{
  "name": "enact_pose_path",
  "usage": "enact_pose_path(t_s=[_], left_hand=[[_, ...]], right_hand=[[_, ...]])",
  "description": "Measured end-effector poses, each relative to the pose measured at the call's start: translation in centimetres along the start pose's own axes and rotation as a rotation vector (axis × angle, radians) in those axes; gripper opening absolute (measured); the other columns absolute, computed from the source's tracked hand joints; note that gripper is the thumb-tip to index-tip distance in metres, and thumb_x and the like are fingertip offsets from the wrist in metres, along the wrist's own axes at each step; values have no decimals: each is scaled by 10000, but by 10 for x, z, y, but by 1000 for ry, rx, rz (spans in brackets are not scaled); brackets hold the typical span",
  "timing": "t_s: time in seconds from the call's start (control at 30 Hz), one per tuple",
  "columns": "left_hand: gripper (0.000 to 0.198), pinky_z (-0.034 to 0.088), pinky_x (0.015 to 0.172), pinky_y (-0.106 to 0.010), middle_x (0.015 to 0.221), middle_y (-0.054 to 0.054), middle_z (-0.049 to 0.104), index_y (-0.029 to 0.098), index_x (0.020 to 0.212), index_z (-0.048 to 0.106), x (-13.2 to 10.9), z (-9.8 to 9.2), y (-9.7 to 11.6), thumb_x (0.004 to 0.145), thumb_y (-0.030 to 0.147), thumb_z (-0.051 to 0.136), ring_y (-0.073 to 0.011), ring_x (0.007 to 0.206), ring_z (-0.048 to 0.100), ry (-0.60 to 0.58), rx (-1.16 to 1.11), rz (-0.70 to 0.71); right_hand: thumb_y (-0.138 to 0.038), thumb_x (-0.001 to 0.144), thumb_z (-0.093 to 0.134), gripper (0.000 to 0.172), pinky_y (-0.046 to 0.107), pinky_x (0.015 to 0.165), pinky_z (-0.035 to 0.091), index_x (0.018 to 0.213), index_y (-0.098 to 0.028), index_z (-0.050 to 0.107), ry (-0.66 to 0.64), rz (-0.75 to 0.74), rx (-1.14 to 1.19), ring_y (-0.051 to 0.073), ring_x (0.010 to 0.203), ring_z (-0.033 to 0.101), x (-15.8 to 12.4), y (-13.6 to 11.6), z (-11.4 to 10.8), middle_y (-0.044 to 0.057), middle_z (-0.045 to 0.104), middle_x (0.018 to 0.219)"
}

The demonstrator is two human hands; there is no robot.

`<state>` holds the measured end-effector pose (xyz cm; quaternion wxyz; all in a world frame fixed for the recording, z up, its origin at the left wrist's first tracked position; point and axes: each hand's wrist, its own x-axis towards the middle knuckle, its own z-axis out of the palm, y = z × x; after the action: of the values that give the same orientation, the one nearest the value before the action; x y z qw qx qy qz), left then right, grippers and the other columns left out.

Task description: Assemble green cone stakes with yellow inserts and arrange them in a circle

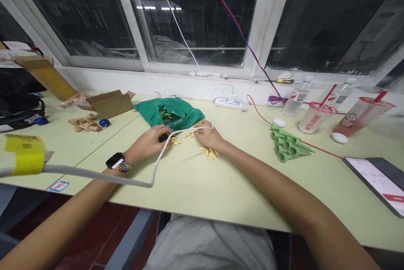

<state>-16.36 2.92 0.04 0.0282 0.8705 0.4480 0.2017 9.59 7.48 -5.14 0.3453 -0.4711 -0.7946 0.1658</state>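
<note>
A green plastic bag lies crumpled on the table, its mouth open on green pieces inside. My left hand is at the bag's near edge, fingers curled, with dark green plastic showing between thumb and fingers. To its right, my right hand is closed, fingertips down by the bag among small yellow figure-like pieces; whatever they pinch is hidden. More yellow pieces lie in a heap below the right wrist, and a few yellow pieces sit beside the left fingertips.
A white cable crosses in front of both hands. Green cones lie grouped at right, near a phone, drink cups and bottles. Wooden toys and a cardboard box stand left; a power strip lies behind.
</note>
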Motion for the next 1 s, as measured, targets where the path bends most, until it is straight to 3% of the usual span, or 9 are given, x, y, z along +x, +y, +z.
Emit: enact_pose_path(t_s=[0.3,0.47,0.67,0.87,1.0], left_hand=[[427,497,991,-417,1238,-107,677,252,1311,681,-3,18,-4,986,499,556,-301,1134,630,16,-9,120],[341,505,964,-427,1153,-102,714,258,1164,734,0,23,-6,1022,469,507,-280,1067,642,-14,20,205],[350,519,927,-400,1133,-106,704,232,1149,730,-4,20,-4,1029,450,483,-268,1057,641,-7,27,167],[352,502,953,-416,1140,-118,699,219,1145,731,-5,16,2,1016,433,484,-285,1083,627,-3,56,153],[367,469,1015,-446,1224,-120,690,245,1233,721,-8,17,19,1007,435,503,-302,1136,605,21,61,154]], right_hand=[[-244,976,576,271,369,1061,461,1178,-222,755,-53,16,-105,248,1161,590,2,-6,0,96,650,1168],[-252,986,556,302,355,1076,450,1235,-194,717,-16,42,-11,233,1179,592,-7,-4,-5,94,637,1189],[-256,1011,518,314,387,1070,440,1247,-144,691,-91,32,17,253,1170,594,-38,0,-37,136,633,1214],[-23,947,421,381,394,1042,456,1110,-181,727,-108,-89,33,228,1160,606,-75,12,-73,96,687,1171],[-1,919,460,370,401,991,480,1072,-197,734,-99,-151,26,228,1107,616,-91,18,-81,81,709,1116]])
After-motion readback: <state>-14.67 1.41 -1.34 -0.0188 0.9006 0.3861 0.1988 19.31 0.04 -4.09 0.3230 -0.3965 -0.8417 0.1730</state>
